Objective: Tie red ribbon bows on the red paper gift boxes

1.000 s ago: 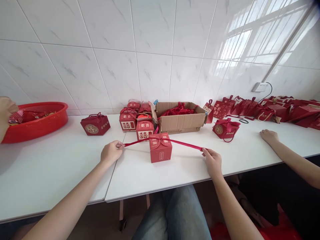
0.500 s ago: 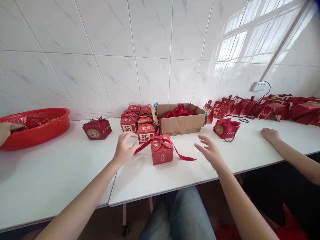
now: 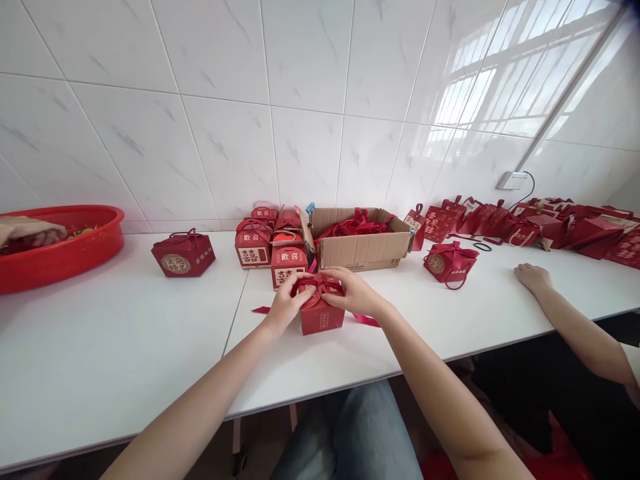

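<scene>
A small red gift box stands upright on the white table in front of me, a red ribbon crossed over its folded top. My left hand grips the box's upper left side, thumb on the top flaps. From the right, my right hand holds the top edge with thumb in front and fingers behind. Both hands cover much of the ribbon's middle; its tails lie out to either side. Just behind are several red boxes with handles and a cardboard box filled with red ribbons.
At the left, another person's hand reaches into a red plastic basket. A dark red box sits nearby. On the right are a ribbon-tied box, a pile of red boxes and another person's hand resting on the table.
My hands, apart and open beside the gift box before, have come together onto its top. At the left, the other person's hand has moved further into the basket.
</scene>
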Demonstrator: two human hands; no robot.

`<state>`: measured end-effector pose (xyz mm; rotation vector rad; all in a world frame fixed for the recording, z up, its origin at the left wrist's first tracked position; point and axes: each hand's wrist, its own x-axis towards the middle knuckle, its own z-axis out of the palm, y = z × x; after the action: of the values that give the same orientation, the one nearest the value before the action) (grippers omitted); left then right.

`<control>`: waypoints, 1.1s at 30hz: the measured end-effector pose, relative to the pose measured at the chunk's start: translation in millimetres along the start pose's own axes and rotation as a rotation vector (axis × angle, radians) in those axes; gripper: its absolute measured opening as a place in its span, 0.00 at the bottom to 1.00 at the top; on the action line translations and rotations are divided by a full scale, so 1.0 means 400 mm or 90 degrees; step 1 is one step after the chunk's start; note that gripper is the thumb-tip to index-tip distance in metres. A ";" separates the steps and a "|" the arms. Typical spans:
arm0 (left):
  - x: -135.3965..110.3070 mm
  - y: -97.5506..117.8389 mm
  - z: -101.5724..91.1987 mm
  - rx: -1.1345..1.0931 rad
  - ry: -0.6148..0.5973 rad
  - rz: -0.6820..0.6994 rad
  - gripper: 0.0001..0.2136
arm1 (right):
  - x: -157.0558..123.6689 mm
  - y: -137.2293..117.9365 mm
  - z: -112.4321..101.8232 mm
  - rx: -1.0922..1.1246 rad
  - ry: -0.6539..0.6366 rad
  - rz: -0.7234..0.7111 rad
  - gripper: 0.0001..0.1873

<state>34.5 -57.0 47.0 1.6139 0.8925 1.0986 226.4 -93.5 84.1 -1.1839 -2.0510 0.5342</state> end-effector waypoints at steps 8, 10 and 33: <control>-0.003 0.004 0.005 -0.021 0.006 -0.031 0.17 | -0.007 0.015 0.007 -0.024 -0.037 -0.003 0.27; -0.002 0.003 0.004 -0.020 0.003 -0.037 0.16 | -0.011 0.012 0.003 -0.050 -0.073 0.011 0.32; -0.001 -0.004 0.006 -0.031 -0.013 -0.034 0.15 | -0.004 0.021 -0.010 0.046 -0.094 -0.039 0.25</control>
<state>36.7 -57.7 45.1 1.5499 0.8844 1.0570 234.6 -90.8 80.7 -1.0634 -2.1661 0.6770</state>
